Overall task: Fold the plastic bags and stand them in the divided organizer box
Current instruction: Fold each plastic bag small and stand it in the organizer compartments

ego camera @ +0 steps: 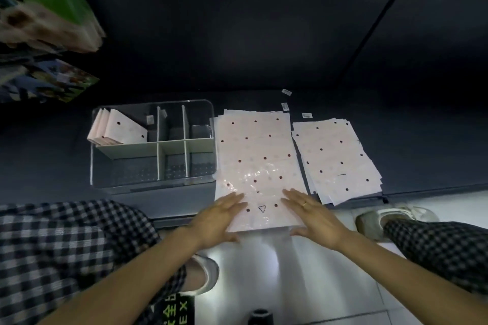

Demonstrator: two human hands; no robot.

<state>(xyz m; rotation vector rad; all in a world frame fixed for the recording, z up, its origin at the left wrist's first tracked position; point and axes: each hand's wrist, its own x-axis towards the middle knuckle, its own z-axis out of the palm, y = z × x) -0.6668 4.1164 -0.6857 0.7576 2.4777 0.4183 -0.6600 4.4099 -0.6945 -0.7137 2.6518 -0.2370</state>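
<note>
Both hands, left hand (220, 215) and right hand (310, 212), lie flat with fingers straight, pressing the glossy, dotted plastic bag (257, 163) just right of the clear divided organizer box (153, 145).

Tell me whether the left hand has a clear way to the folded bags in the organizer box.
Probably yes. The left hand lies flat on the spread bag; the folded bags stand in the open-topped organizer box just beyond, with nothing between.
</note>
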